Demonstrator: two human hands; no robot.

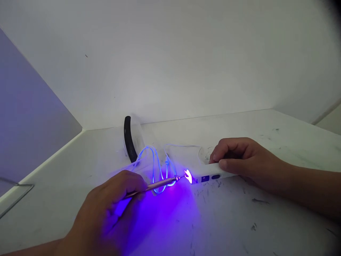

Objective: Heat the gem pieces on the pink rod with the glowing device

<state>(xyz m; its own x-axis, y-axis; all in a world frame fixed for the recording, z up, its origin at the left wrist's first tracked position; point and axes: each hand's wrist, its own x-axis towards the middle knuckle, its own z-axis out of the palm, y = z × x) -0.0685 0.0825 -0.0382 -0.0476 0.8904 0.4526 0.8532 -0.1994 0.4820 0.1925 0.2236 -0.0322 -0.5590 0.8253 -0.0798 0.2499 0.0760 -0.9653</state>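
White handheld lamp [210, 172] lies at the middle of the surface [226, 220], just right of centre, its left end glowing bright violet. At the far left, a bent metal wire [20, 199] enters the scene. To its right and nearer the viewer is the left hand [114, 193], its thumb and fingers pinching a slim copper-pink pen-like tool [162, 184]. The tool points right, its fine tip at the glow; glare hides whether the two touch. Farther back stands a black curved strip [128, 138] beside clear plastic. Right of the strip, a thin cord [167, 163] lies in loops, tinted blue-violet, partly behind the tool. On the right, the right hand [247, 160] grips the lamp's right end, thumb pressed along it and the other fingers curled on the far side. A dark window and an oval button mark the lamp's near side.
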